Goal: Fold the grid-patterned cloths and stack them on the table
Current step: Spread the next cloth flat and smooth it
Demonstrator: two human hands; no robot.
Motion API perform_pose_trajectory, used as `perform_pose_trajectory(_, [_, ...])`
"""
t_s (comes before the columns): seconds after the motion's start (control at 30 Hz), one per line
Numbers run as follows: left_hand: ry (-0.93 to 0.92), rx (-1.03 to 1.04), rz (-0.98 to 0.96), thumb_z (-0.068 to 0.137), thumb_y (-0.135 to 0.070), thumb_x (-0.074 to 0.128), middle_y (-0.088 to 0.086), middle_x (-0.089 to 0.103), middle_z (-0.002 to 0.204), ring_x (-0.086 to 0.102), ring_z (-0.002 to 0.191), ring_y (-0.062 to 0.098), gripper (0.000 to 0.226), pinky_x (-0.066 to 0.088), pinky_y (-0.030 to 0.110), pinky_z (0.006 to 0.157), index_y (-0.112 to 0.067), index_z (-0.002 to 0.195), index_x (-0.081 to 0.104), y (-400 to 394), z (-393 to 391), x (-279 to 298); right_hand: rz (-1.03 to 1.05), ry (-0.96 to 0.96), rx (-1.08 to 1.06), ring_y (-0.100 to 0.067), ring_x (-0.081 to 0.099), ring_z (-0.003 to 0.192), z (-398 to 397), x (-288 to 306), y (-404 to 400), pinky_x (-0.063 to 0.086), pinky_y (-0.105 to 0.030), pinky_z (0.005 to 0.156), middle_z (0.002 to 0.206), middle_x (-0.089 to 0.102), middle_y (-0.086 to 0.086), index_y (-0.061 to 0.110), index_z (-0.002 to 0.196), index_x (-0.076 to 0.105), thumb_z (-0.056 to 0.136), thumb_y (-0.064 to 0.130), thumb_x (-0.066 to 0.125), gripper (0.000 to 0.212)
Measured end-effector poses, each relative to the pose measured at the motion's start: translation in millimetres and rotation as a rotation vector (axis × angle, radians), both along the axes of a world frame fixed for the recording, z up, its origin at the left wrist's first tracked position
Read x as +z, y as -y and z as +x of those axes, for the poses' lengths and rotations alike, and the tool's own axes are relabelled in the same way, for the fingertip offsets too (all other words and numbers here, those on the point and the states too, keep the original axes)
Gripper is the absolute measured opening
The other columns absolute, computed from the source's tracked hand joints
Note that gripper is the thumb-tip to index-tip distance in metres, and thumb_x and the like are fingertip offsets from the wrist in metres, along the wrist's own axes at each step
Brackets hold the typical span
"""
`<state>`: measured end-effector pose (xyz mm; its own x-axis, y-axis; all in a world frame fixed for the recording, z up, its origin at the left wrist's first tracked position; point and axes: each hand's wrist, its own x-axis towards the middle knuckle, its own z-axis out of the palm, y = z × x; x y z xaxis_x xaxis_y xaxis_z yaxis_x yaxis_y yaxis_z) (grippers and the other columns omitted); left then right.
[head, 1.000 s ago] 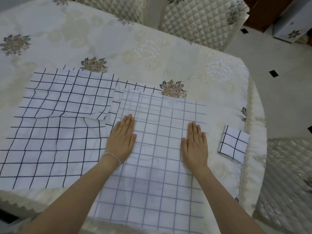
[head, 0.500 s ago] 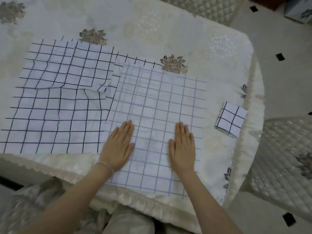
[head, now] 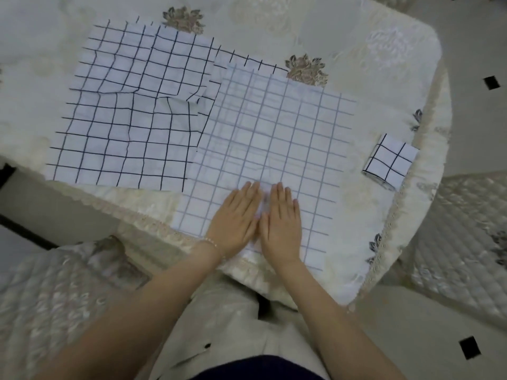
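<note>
Both hands, the left hand (head: pixel 235 218) and the right hand (head: pixel 280 220), lie flat and released (fingers straight, side by side) on the pale-grid cloth (head: pixel 277 138) at the worktop (head: pixel 356 45) near edge, the black-grid cloth (head: pixel 131 111) overlapped at its 9 o'clock and the folded cloth (head: pixel 391 161) apart at 3 o'clock.

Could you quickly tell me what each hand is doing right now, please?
Left hand: open, fingers straight, pressing flat on the pale-grid cloth.
Right hand: open, fingers straight, flat on the same cloth beside the left.
</note>
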<state>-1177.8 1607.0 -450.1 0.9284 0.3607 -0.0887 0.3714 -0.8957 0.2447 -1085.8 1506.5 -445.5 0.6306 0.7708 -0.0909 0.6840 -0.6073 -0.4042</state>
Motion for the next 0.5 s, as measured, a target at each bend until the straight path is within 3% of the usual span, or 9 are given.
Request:
perform_pose_trajectory(0.2, [-0.073,0.021,0.024,0.098,-0.035,0.02,0.013,0.015,0.156,0.013,0.145,0.023,0.06,0.014,0.04,0.116,-0.002,0.148,0.019,12.5,-13.0,-15.5,-0.073,0.03,0.106,-0.017,0.011,0.147,5.8,-19.9,21.7,0.005,-0.036,0.12,0.158,0.017,-0.002,0.011,0.152,0.021,0.1,0.036,0.022,0.057])
perform_pose_trajectory(0.33, [-0.092,0.107,0.037,0.098,-0.039,0.017,0.007,0.004,0.158,0.003,0.146,0.018,0.063,0.007,0.039,0.118,-0.006,0.15,0.008,-14.6,-50.5,-15.9,-0.087,0.067,0.035,-0.018,0.011,0.148,25.2,-16.1,56.7,0.006,-0.037,0.121,0.159,0.016,-0.002,0.011,0.152,0.019,0.099,0.035,0.022,0.058])
perform_pose_trajectory(0.5, [-0.131,0.112,0.028,0.098,-0.04,0.016,0.006,0.004,0.158,0.005,0.146,0.017,0.062,0.006,0.037,0.118,-0.007,0.15,0.007,-25.6,-63.6,-13.0,-0.137,0.046,0.017,-0.017,0.008,0.148,39.3,-11.0,82.4,0.005,-0.037,0.12,0.159,0.014,-0.002,0.011,0.152,0.018,0.099,0.037,0.02,0.059])
